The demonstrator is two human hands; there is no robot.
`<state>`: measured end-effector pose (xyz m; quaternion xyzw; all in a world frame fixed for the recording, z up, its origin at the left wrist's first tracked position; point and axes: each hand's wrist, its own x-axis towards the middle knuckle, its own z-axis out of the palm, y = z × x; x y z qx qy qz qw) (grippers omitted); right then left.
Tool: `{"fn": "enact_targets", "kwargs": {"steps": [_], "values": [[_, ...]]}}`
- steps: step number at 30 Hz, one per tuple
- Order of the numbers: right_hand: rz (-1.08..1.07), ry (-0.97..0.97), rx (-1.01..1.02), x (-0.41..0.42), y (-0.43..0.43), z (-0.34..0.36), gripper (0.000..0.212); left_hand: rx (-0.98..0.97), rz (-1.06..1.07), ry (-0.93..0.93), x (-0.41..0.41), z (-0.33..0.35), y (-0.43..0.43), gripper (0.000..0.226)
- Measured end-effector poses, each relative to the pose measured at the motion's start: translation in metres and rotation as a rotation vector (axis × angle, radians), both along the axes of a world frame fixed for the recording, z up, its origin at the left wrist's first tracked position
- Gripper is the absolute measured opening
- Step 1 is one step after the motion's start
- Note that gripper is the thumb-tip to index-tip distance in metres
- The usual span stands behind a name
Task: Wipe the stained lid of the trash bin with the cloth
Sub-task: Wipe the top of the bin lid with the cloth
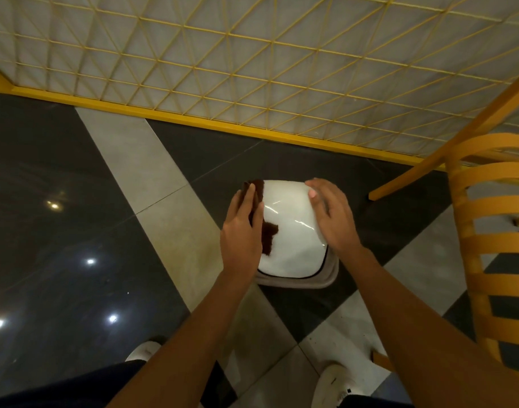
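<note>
Cloth (269, 234), brown and soft, lay at the left edge of the white lid (292, 242) on the trash bin (330, 275), which stood on the floor (75, 207). The left hand (242, 231) pressed it flat, fingers straight; the right hand (333, 219) rested spread on the right rim. The glossy lid looked slippery and probably light, so it was best braced at the rim.

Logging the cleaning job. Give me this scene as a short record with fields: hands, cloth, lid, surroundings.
left hand: pressed flat on the cloth, at the lid's left side
right hand: rests on the lid's right edge, holding nothing
cloth: dark brown, lying on the lid, partly under the left hand
lid: white, glossy, sits on the grey bin; no stain discernible
nearby: orange slatted chair to the right, on the tiled floor
</note>
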<state>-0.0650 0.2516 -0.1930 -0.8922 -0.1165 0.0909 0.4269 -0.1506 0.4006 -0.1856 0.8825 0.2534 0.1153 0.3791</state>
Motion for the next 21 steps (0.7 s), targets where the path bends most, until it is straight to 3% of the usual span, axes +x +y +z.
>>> {"fn": "enact_targets", "kwargs": {"steps": [4, 8, 14, 16, 21], "values": [[-0.024, -0.018, -0.058, -0.008, -0.007, -0.006, 0.037, 0.198, -0.312, -0.156, -0.006, -0.018, 0.0, 0.053], [-0.025, -0.024, -0.037, -0.005, -0.005, -0.006, 0.035, 0.439, -0.53, -0.173, -0.01, -0.036, 0.014, 0.058], [-0.027, -0.019, -0.028, -0.006, -0.006, -0.008, 0.036, 0.636, -0.582, -0.325, -0.056, -0.055, 0.013, 0.059], [-0.028, -0.012, -0.039, -0.006, -0.006, -0.009, 0.037, 0.625, -0.578, -0.336, -0.054, -0.052, 0.014, 0.063], [-0.036, -0.022, -0.068, -0.005, -0.005, -0.01, 0.038, 0.494, -0.48, -0.277, -0.017, -0.027, 0.014, 0.048]]}}
